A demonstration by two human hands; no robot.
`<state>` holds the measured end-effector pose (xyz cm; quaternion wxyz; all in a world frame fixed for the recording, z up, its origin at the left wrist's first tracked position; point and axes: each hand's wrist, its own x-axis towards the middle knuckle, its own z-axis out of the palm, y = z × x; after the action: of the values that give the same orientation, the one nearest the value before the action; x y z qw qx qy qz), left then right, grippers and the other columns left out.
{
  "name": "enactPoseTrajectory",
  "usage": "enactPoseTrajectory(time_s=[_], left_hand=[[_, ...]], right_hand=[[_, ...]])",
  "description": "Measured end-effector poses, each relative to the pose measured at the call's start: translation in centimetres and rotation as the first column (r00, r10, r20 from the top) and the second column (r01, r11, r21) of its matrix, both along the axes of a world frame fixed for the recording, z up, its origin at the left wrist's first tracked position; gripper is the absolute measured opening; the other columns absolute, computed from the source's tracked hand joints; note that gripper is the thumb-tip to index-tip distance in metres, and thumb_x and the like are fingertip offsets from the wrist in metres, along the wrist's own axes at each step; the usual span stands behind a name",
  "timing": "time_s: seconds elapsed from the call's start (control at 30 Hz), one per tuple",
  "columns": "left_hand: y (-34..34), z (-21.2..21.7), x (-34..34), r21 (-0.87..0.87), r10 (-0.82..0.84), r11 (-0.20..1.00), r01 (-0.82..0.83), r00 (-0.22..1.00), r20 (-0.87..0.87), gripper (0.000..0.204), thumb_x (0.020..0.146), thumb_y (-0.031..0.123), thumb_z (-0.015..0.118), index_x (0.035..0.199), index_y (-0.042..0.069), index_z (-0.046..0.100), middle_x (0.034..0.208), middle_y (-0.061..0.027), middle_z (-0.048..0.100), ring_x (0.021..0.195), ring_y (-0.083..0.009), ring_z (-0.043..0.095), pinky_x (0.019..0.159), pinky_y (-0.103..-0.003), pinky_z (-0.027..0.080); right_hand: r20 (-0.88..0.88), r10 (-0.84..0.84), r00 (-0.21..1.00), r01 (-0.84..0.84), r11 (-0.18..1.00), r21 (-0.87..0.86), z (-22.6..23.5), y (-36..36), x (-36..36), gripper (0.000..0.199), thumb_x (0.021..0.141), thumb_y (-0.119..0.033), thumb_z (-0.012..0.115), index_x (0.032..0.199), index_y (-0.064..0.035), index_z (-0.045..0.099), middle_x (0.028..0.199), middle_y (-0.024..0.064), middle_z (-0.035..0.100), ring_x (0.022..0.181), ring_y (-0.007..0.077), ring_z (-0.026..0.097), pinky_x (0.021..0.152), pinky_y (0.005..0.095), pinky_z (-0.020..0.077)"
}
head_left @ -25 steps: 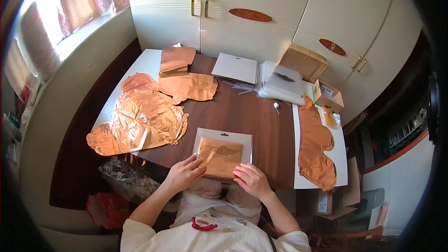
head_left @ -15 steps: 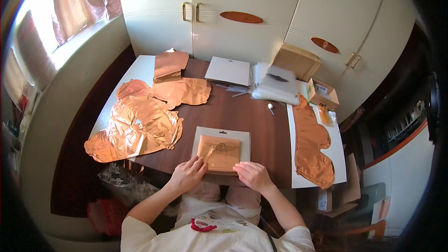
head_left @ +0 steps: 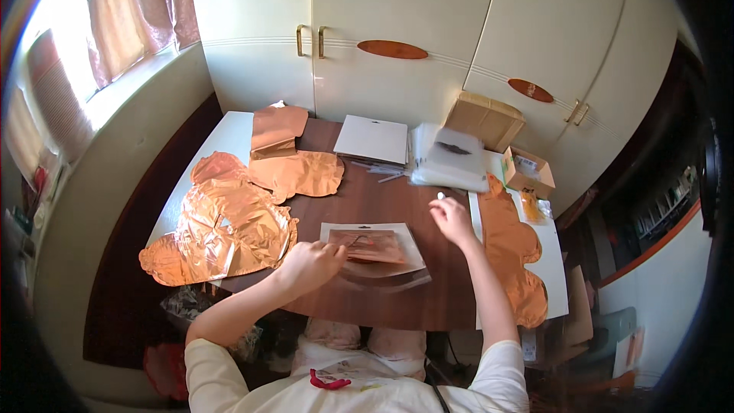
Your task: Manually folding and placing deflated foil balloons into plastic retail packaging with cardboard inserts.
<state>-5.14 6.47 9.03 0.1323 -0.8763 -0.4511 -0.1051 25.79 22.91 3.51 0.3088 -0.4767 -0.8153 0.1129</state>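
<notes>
Left hand [head_left: 310, 264]: loosely curled, knuckles up, forearm running in from the lower left, elbow bent. Right hand [head_left: 451, 218]: extended forward and upward on a nearly straight arm, fingers drawn together at the tips, wrist slightly flexed. The hands are well apart.

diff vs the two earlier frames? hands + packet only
The right hand left the near edge of the clear packet and moved away up the table, toward a small white object by the stack of clear bags. The left hand stayed at the packet's left edge; its grip is unclear. The packet, with folded copper foil inside, stayed put, as did the loose foil balloons.
</notes>
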Motion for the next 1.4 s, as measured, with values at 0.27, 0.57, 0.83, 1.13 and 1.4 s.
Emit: enactPoseTrajectory(time_s=[0.27, 0.57, 0.83, 1.13, 1.4], left_hand=[[1.1, 1.5, 0.4, -0.015, -0.009, 1.000, 0.010, 0.998, 0.056, 0.024, 0.074, 0.010, 0.056, 0.097, 0.004, 0.058, 0.077, -0.0044, 0.060, 0.067, -0.0184, 0.063, 0.051, -0.030, 0.051], [0.6, 2.5, 0.2, -0.055, 0.022, 0.998, -0.016, 0.994, 0.111, 0.023, 0.075, 0.010, 0.056, 0.097, 0.006, 0.061, 0.074, -0.0060, 0.060, 0.066, -0.0212, 0.063, 0.053, -0.032, 0.051], [-0.7, 1.5, 0.9, -0.025, 0.028, 0.999, -0.025, 0.992, 0.121, 0.014, 0.074, 0.011, 0.056, 0.087, 0.007, 0.058, 0.072, -0.0044, 0.059, 0.064, -0.0197, 0.064, 0.050, -0.032, 0.051], [-2.1, -0.5, 2.1, 0.048, 0.050, 0.997, -0.054, 0.995, 0.087, 0.025, 0.070, 0.014, 0.057, 0.094, 0.005, 0.058, 0.072, -0.0016, 0.057, 0.067, -0.0160, 0.062, 0.051, -0.028, 0.050], [-3.7, -4.1, 2.4, 0.148, 0.026, 0.988, -0.038, 0.996, 0.085, 0.030, 0.068, 0.014, 0.057, 0.096, 0.004, 0.057, 0.081, -0.0012, 0.054, 0.069, -0.0127, 0.056, 0.053, -0.025, 0.049]], right_hand=[[0.194, -0.187, 0.963, 0.154, 0.972, 0.175, -5.5, 5.8, 1.9, 0.008, 0.079, -0.006, 0.058, 0.085, -0.0057, 0.065, 0.090, 0.0138, 0.061, 0.088, 0.0329, 0.058, 0.075, 0.0397, 0.0485], [-0.063, 0.481, 0.874, -0.434, 0.834, 0.341, 8.2, -12.6, -6.0, 0.019, 0.075, -0.008, 0.068, 0.091, -0.0094, 0.058, 0.081, 0.0046, 0.061, 0.069, 0.0189, 0.061, 0.059, 0.0321, 0.0501], [0.491, 0.166, 0.855, -0.387, 0.835, 0.391, 6.4, -15.0, -8.6, 0.004, 0.074, -0.010, 0.059, 0.078, -0.0088, 0.059, 0.067, 0.0017, 0.050, 0.066, 0.0143, 0.058, 0.054, 0.0265, 0.0475], [0.319, 0.368, 0.873, -0.436, 0.883, 0.174, 3.3, -17.5, -9.4, 0.065, 0.081, -0.049, 0.058, 0.116, 0.0052, 0.050, 0.106, 0.0188, 0.059, 0.102, 0.0319, 0.056, 0.087, 0.0367, 0.0462], [0.440, 0.443, 0.781, -0.272, 0.875, -0.400, 0.9, -17.9, -10.2, 0.087, 0.076, -0.065, 0.054, 0.120, 0.0102, 0.043, 0.114, 0.0274, 0.053, 0.107, 0.0395, 0.053, 0.093, 0.0444, 0.0413]])
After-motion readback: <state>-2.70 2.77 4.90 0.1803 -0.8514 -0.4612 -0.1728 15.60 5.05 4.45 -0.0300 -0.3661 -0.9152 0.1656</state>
